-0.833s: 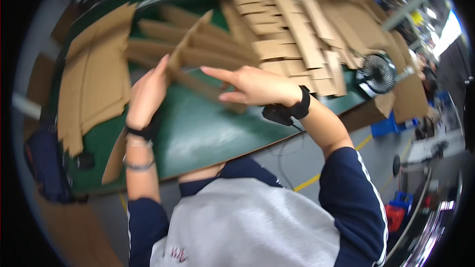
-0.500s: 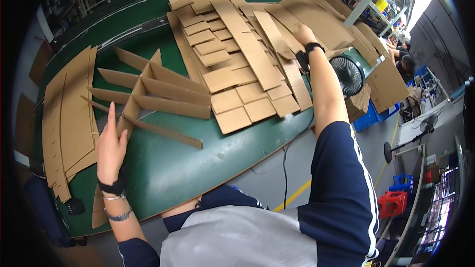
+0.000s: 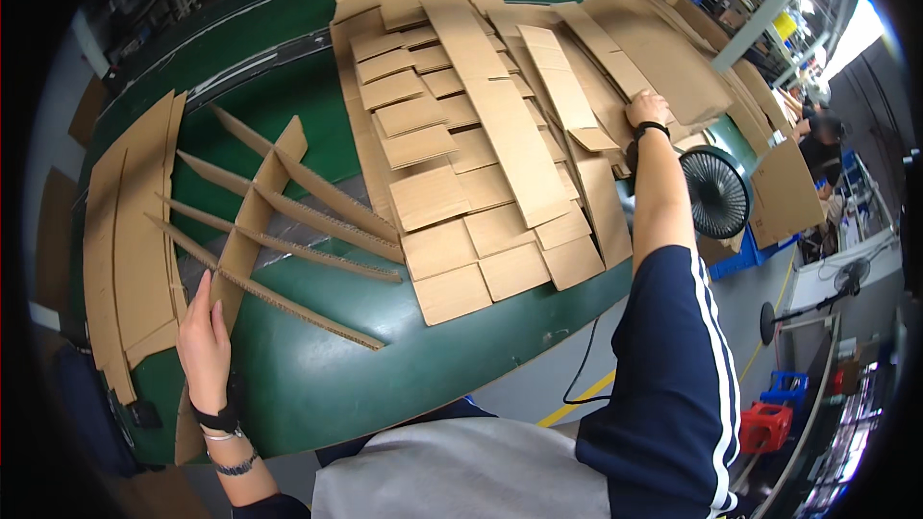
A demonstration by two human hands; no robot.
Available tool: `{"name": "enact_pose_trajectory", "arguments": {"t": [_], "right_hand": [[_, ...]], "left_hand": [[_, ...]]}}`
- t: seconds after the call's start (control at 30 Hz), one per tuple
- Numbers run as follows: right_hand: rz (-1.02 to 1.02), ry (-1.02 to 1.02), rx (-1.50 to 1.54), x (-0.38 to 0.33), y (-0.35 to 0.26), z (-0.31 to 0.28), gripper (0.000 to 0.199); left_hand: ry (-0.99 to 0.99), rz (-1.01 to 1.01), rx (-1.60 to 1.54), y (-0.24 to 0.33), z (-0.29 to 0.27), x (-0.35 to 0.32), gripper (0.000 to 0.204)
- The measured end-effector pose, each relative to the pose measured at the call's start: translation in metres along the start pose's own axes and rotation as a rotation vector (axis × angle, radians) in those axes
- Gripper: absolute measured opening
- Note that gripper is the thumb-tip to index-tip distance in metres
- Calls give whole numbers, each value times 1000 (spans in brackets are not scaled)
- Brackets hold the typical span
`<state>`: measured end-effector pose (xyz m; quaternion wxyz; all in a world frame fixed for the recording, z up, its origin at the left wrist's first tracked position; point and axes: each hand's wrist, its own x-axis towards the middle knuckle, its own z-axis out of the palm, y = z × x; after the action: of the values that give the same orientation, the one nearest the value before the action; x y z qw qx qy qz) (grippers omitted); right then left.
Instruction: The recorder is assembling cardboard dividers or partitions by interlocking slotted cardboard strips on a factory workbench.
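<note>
1. Brown cardboard sheets (image 3: 130, 231) lie flat just left of the left hand (image 3: 205, 344).
2. The left hand holds with flat fingers the near end of the cardboard divider grid (image 3: 274, 221), which stands on the green table (image 3: 385, 380).
3. A big pile of cardboard strips (image 3: 481, 135) lies between the two hands.
4. The right hand (image 3: 649, 111) rests on the pile's far right part; whether it grasps a strip, I cannot tell.
5. A black fan (image 3: 716, 192) stands just right of this forearm.

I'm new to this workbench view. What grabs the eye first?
A big fan of overlapping cardboard strips covers the middle and far side of the green table. On the left stands a half-built cardboard divider grid, its near end touched by the left hand. The right hand reaches onto the strips at the right.
</note>
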<state>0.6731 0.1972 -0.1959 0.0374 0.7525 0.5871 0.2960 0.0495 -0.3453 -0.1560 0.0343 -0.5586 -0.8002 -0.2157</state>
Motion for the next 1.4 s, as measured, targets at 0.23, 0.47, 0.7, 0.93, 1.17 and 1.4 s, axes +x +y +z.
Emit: {"name": "enact_pose_trajectory", "arguments": {"t": [0.23, 0.47, 0.7, 0.93, 1.17, 1.4], "right_hand": [[-337, 361, 374, 1, 8, -97, 24], [-960, 241, 1313, -250, -68, -331, 38], [-1320, -135, 1233, -389, -108, -403, 54], [-1348, -6, 1067, -432, -119, -420, 59], [-1414, 47, 1081, -438, -152, -407, 62], [-1491, 142, 1005, -450, -157, -376, 74]], "left_hand": [[122, 131, -27, 13, 5, 16, 37], [85, 11, -64, -3, -18, -3, 47], [106, 44, -93, -28, -19, -21, 32], [200, 52, -84, -27, -14, -28, 31], [221, 75, -108, -31, -11, -31, 31], [164, 58, -118, -18, -11, -25, 67]]}}
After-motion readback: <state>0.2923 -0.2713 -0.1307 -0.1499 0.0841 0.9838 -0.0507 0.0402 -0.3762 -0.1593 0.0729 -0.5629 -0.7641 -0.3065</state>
